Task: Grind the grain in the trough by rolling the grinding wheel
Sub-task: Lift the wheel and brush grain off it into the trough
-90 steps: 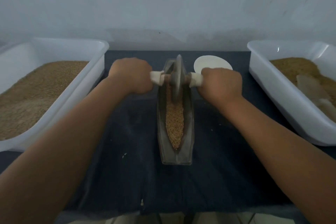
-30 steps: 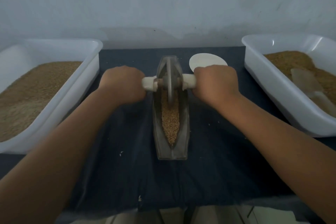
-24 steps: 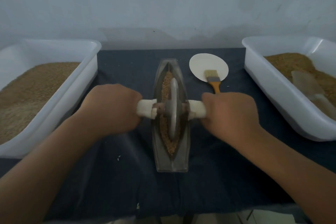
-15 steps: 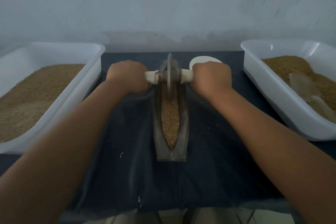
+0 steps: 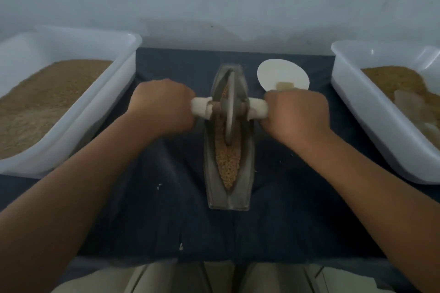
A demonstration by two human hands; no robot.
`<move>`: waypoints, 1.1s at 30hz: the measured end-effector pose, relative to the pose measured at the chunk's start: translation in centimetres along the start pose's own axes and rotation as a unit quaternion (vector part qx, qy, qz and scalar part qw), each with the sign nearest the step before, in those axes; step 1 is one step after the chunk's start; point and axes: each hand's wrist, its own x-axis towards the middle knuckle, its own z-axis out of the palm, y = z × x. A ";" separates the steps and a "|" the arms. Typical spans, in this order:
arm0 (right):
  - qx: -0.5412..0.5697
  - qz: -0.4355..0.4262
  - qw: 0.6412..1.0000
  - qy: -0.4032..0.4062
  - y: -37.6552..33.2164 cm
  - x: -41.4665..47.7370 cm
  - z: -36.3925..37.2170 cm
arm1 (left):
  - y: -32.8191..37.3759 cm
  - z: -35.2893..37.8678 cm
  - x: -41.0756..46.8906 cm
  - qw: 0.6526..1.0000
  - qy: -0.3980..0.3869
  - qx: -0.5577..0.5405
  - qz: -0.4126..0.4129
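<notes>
— Start at the near edge. What's there?

— A dark cloth (image 5: 166, 209) covers the worktop. On it, midway between the left and right edges, lies the trough (image 5: 228, 200), set lengthwise with one end toward the near edge and the other toward the far one.

— And the grain?

— The grain (image 5: 227, 164) fills the near half of the channel. It is tan and coarse, and many kernels look whole, so I judge the grinding far from done.

— The wheel?

— The grinding wheel (image 5: 229, 107) stands on edge in the channel, past the middle toward the far end. The left hand (image 5: 164, 107) is curled tight round the white handle (image 5: 201, 107) on its side, and the right hand (image 5: 297, 114) is clamped round the opposite one.

— Next move?

— Probably a roll toward the near end, through the unbroken grain. That calls for even downward pressure from both fists, with the axle square so the wheel doesn't climb the trough wall.

— Beyond?

— A white plate (image 5: 283, 71) sits just past the right hand. The left tub (image 5: 128, 54) and right tub (image 5: 345, 74) hold tan grain at the worktop's side edges.
</notes>
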 end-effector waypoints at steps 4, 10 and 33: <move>0.010 0.047 0.999 -0.011 -0.4 5.0 0.6 | -0.1 0.2 4.1 0.999 -0.006 -0.032 -0.040; 0.018 0.008 0.999 -0.050 -0.2 1.6 -0.8 | -0.1 0.5 0.3 0.999 0.000 -0.035 -0.012; 0.135 0.138 0.962 -0.195 5.7 0.0 4.2 | -0.1 2.7 -4.2 0.961 0.130 -0.225 -0.092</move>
